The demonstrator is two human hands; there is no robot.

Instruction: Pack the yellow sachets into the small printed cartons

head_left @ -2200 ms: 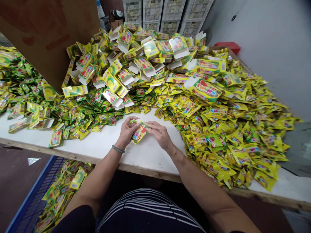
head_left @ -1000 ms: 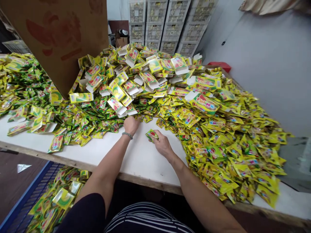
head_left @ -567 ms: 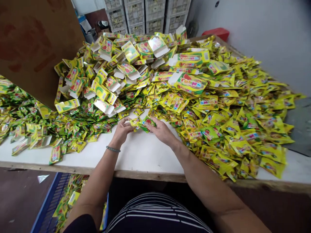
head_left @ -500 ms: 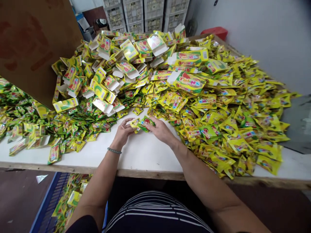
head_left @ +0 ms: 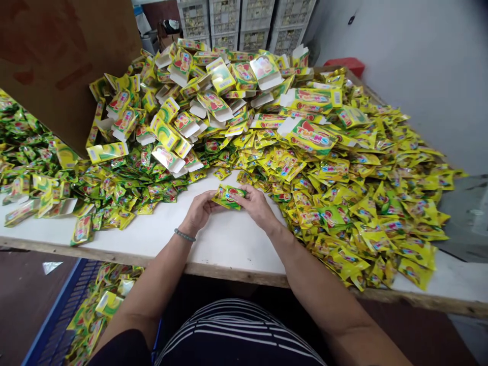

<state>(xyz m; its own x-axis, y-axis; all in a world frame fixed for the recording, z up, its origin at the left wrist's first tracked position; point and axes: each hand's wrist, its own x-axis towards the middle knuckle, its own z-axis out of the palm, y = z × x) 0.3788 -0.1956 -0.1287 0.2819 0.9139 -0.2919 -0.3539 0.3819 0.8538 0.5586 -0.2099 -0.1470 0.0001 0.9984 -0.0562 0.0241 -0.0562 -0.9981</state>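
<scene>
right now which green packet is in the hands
The watermelon-printed packet between left hand and right hand; the other green packets lie heaped.

Green packet [head_left: 229, 197]: in the right hand [head_left: 260, 209] alone half a second ago, now between both hands.
Left hand [head_left: 199, 211]: earlier showing a yellow packet, now at the green one's end.

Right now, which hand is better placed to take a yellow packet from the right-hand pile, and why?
Probably the right hand: it is nearer the pile, with the left hand farther across. Both hold the green packet, so neither is free.
</scene>
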